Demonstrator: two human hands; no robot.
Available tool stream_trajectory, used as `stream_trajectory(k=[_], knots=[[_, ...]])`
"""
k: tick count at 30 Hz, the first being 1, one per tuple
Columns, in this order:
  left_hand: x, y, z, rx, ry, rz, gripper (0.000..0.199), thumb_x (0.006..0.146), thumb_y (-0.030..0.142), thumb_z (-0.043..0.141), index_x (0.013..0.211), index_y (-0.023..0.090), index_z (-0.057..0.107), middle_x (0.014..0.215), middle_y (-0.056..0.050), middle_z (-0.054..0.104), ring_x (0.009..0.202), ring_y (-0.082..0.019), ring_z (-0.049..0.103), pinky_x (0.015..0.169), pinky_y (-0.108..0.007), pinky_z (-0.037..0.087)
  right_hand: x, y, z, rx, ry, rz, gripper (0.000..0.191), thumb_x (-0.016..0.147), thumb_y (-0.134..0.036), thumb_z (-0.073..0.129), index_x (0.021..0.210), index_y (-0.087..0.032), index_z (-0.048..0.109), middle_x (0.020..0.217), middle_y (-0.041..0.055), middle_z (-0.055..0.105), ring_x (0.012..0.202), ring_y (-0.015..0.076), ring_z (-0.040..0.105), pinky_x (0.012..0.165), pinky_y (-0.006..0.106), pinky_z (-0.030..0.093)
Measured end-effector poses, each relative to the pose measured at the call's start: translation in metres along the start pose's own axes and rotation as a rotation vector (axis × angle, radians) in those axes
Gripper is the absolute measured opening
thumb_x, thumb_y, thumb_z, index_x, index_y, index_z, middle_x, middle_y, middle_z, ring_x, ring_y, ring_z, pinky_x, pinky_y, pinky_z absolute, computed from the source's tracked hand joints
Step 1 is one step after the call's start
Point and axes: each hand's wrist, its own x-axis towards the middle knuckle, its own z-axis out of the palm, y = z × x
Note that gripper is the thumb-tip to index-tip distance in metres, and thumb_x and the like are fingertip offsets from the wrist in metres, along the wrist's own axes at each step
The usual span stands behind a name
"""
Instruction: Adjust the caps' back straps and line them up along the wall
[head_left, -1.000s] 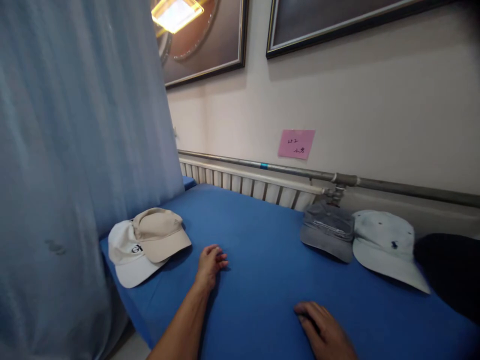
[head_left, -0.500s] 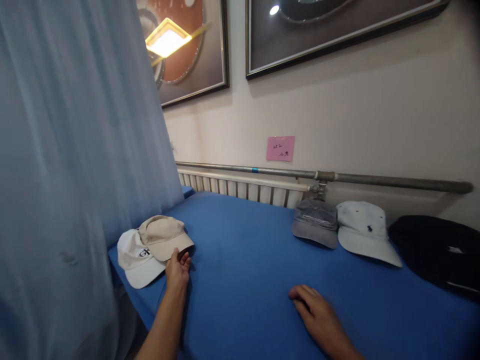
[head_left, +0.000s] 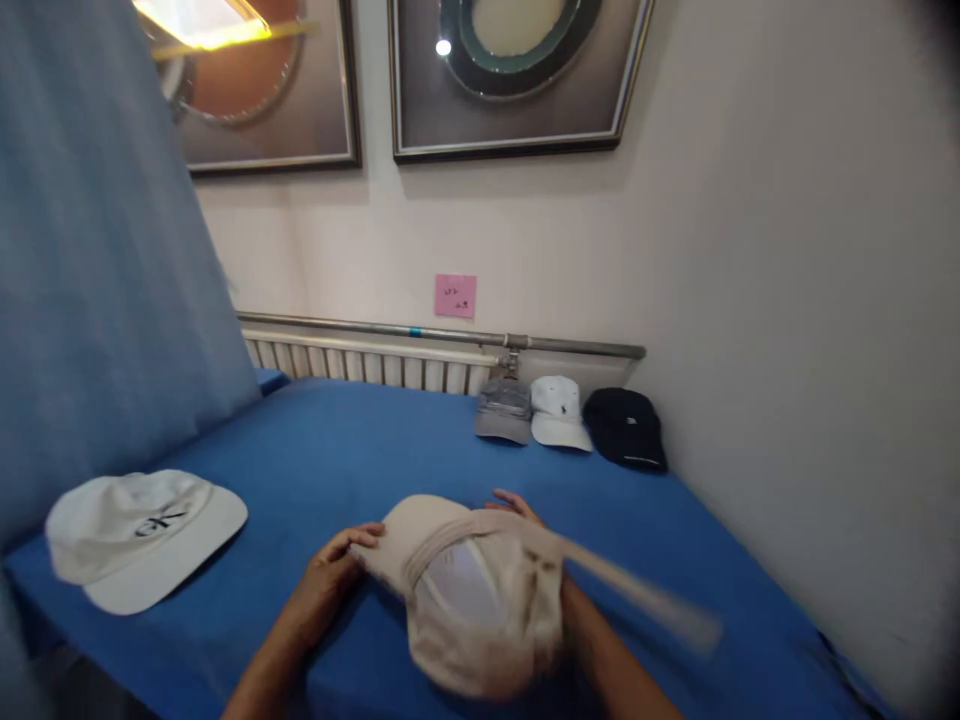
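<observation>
In front of me a beige baseball cap (head_left: 487,640) is held tilted, its hollow inside facing me and its brim to the left. My left hand (head_left: 330,575) is closed on the brim's edge. My right hand (head_left: 517,505) is behind the cap's other side, mostly hidden by it, with fingertips showing past the top edge; it grips the cap there. A blurred beige strap (head_left: 645,590) sticks out to the right. On the left of the blue-covered table (head_left: 360,440) lies a white cap (head_left: 142,535) with dark letters on its front.
At the far end a grey cap (head_left: 502,410), a white cap (head_left: 557,412) with a small dark emblem and a black cap (head_left: 626,428) stand in a row. A blue curtain (head_left: 97,270) hangs at left. Behind are a radiator (head_left: 375,365), a pipe (head_left: 360,327) and the wall (head_left: 765,300).
The beige cap has left its place over the white lettered cap and come to the middle, turned inside toward me. My right hand has joined it. The view has swung right.
</observation>
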Motion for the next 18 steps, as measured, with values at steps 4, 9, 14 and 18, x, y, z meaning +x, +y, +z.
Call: stream_trajectory(k=[4, 9, 14, 18], knots=[[0.002, -0.001, 0.003, 0.021, 0.121, -0.036, 0.032, 0.052, 0.023, 0.085, 0.08, 0.015, 0.073, 0.101, -0.009, 0.071, 0.074, -0.017, 0.066, 0.061, -0.023, 0.049, -0.012, 0.002, -0.001, 0.016, -0.076, 0.054, 0.035, 0.055, -0.02, 0.065, 0.09, -0.022, 0.07, 0.085, 0.0039, 0.073, 0.077, 0.0216, 0.066, 0.069, 0.031, 0.05], [0.001, 0.0, 0.004, 0.002, 0.172, -0.045, 0.044, 0.052, 0.024, 0.083, 0.092, 0.012, 0.07, 0.08, -0.007, 0.072, 0.062, -0.015, 0.063, 0.058, -0.024, 0.048, -0.023, -0.003, -0.001, -0.033, -0.144, 0.048, 0.022, 0.066, -0.031, 0.067, 0.084, -0.02, 0.073, 0.085, 0.0018, 0.071, 0.08, 0.019, 0.061, 0.074, 0.029, 0.047], [-0.003, -0.003, 0.002, 0.008, 0.206, -0.01, 0.042, 0.053, 0.026, 0.081, 0.092, 0.014, 0.069, 0.084, -0.007, 0.072, 0.066, -0.016, 0.064, 0.06, -0.024, 0.05, -0.031, -0.014, -0.005, -0.053, -0.241, 0.064, 0.033, 0.074, -0.043, 0.062, 0.097, -0.021, 0.072, 0.088, 0.0013, 0.07, 0.081, 0.0191, 0.059, 0.071, 0.027, 0.045], [-0.008, -0.005, 0.001, 0.052, 0.201, 0.023, 0.048, 0.054, 0.033, 0.082, 0.095, 0.015, 0.067, 0.08, -0.003, 0.07, 0.063, -0.014, 0.063, 0.059, -0.024, 0.05, -0.03, -0.007, -0.007, -0.091, -0.299, 0.084, 0.035, 0.069, -0.031, 0.062, 0.101, -0.021, 0.071, 0.08, -0.0004, 0.069, 0.073, 0.0183, 0.058, 0.066, 0.027, 0.044]])
